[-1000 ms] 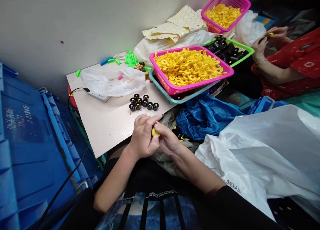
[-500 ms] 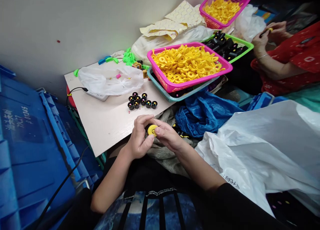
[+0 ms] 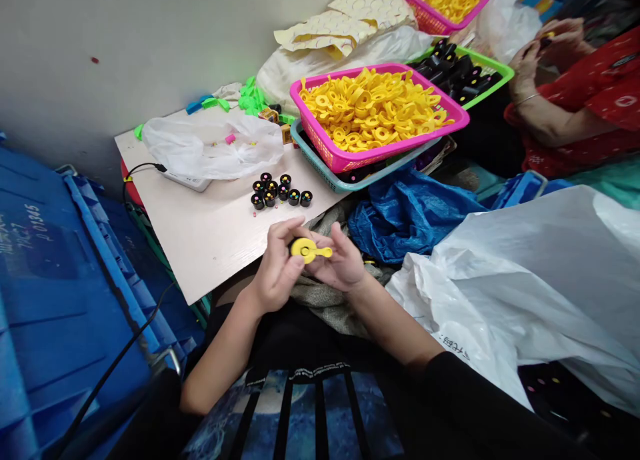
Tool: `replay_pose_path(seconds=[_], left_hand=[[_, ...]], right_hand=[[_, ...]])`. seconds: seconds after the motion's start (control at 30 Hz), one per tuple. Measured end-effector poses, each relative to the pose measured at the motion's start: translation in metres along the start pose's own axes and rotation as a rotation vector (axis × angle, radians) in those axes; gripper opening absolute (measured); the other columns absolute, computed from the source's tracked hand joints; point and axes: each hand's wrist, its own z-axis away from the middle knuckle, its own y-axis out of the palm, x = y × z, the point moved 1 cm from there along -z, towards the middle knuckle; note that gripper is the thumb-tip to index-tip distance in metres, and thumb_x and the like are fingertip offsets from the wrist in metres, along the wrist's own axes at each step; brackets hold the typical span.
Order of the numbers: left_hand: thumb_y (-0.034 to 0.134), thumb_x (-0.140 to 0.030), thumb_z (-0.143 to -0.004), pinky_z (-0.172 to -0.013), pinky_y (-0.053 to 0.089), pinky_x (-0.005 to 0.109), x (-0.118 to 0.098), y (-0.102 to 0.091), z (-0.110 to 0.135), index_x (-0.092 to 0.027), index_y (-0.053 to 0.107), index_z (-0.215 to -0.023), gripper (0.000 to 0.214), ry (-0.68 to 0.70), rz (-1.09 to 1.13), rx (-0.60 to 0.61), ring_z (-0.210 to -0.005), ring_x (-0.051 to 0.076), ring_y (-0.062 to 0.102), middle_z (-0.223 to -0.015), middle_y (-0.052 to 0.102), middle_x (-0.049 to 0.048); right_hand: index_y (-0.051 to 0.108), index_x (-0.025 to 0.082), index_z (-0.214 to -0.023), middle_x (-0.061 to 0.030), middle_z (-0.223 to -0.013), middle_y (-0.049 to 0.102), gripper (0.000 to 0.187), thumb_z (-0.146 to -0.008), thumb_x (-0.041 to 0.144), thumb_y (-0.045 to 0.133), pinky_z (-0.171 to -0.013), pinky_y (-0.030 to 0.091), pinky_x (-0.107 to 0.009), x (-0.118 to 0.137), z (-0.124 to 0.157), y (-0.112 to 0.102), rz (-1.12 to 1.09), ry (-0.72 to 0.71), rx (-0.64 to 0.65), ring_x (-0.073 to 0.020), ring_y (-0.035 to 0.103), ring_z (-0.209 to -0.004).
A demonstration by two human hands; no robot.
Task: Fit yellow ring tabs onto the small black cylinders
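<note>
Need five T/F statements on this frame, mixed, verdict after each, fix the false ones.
1. The left hand holds a yellow piece with a narrow tab. True.
2. The right hand is clenched into a fist. False: it is open, beside the yellow piece.
3. Small black cups stand grouped on the pale table. True.
4. The nearer pink basket sits underneath the teal tray. False: the basket is on top of the tray.
5. The green basket is filled with white parts. False: the parts in it are mostly black.
</note>
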Motion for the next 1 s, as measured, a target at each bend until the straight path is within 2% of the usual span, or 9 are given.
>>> replay_pose_path(seconds=[0.1, 0.27, 0.4, 0.57, 0.63, 0.77, 0.83, 0.93, 1.0], left_hand=[[0.037, -0.044, -0.097, -0.079, 0.05, 0.035, 0.003, -0.008, 0.002, -0.025, 0.035, -0.139, 0.046, -0.053, 0.138, 0.037, -0.094, 0.02, 0.057, -0.11, 0.054, 0.0104], [0.062, -0.051, -0.085, -0.09, 0.049, 0.038, 0.004, -0.018, -0.003, -0.02, 0.061, -0.111, 0.04, 0.045, -0.059, 0.012, -0.104, 0.022, 0.056, -0.104, 0.058, 0.01], [0.073, -0.053, -0.073, -0.091, 0.05, 0.038, 0.006, -0.017, -0.007, -0.018, 0.066, -0.098, 0.044, 0.06, -0.166, -0.048, -0.106, 0.023, 0.059, -0.104, 0.063, 0.0109], [0.076, -0.052, -0.07, -0.091, 0.049, 0.039, 0.003, -0.014, -0.01, -0.018, 0.068, -0.096, 0.043, 0.046, -0.27, -0.059, -0.103, 0.023, 0.062, -0.104, 0.067, 0.0113], [0.077, -0.053, -0.069, -0.09, 0.05, 0.039, 0.002, -0.014, -0.011, -0.018, 0.068, -0.095, 0.044, 0.038, -0.266, -0.072, -0.102, 0.023, 0.063, -0.102, 0.067, 0.011], [0.077, -0.052, -0.069, -0.088, 0.051, 0.039, -0.002, -0.013, -0.012, -0.018, 0.068, -0.094, 0.043, 0.077, -0.232, -0.084, -0.1, 0.023, 0.062, -0.094, 0.067, 0.0089], [0.07, -0.055, -0.076, -0.091, 0.05, 0.041, -0.005, -0.015, -0.011, -0.019, 0.068, -0.102, 0.045, 0.095, -0.186, -0.063, -0.103, 0.024, 0.06, -0.096, 0.067, 0.0098], [0.059, -0.048, -0.088, -0.095, 0.049, 0.044, -0.007, -0.023, -0.008, -0.02, 0.066, -0.112, 0.038, 0.082, -0.095, -0.005, -0.111, 0.024, 0.058, -0.106, 0.066, 0.0112], [0.064, -0.037, -0.087, -0.099, 0.048, 0.045, -0.006, -0.028, -0.005, -0.022, 0.068, -0.109, 0.027, 0.093, -0.091, 0.039, -0.116, 0.024, 0.057, -0.105, 0.067, 0.0094]], right_hand=[[0.063, 0.02, -0.089, -0.0045, -0.087, 0.06, 0.058, -0.069, 0.075, 0.061, -0.076, 0.049, -0.035, 0.0, 0.0, -0.008, -0.071, 0.058, 0.102, -0.0196, 0.055, -0.083], [0.065, 0.019, -0.095, -0.0026, -0.082, 0.056, 0.065, -0.063, 0.076, 0.068, -0.069, 0.046, -0.03, -0.004, -0.001, -0.009, 0.054, -0.039, 0.054, -0.0166, 0.052, -0.076], [0.064, 0.02, -0.102, -0.0014, -0.083, 0.055, 0.058, -0.068, 0.066, 0.072, -0.068, 0.044, -0.027, -0.008, -0.002, -0.002, 0.168, -0.112, -0.08, -0.0158, 0.05, -0.075], [0.063, 0.021, -0.103, -0.002, -0.089, 0.058, 0.05, -0.078, 0.064, 0.064, -0.082, 0.045, -0.03, -0.009, -0.001, 0.001, 0.231, -0.225, -0.133, -0.0166, 0.052, -0.083], [0.062, 0.021, -0.104, -0.0027, -0.092, 0.058, 0.051, -0.078, 0.064, 0.063, -0.085, 0.046, -0.032, -0.009, 0.0, 0.001, 0.227, -0.2, -0.135, -0.0177, 0.054, -0.087], [0.06, 0.02, -0.11, -0.0048, -0.097, 0.06, 0.065, -0.068, 0.068, 0.071, -0.083, 0.049, -0.034, -0.01, 0.002, -0.003, 0.04, -0.053, 0.012, -0.0203, 0.058, -0.092], [0.056, 0.021, -0.117, -0.0045, -0.095, 0.06, 0.073, -0.066, 0.072, 0.069, -0.078, 0.051, -0.034, -0.013, 0.002, -0.005, -0.034, -0.008, 0.1, -0.0199, 0.059, -0.087], [0.055, 0.021, -0.121, -0.0028, -0.089, 0.059, 0.08, -0.063, 0.074, 0.07, -0.071, 0.051, -0.032, -0.016, 0.001, -0.007, -0.061, -0.012, 0.151, -0.0181, 0.059, -0.079], [0.057, 0.02, -0.118, -0.0031, -0.091, 0.06, 0.081, -0.059, 0.072, 0.074, -0.069, 0.05, -0.029, -0.016, -0.001, -0.006, -0.059, -0.042, 0.133, -0.0174, 0.059, -0.079]])
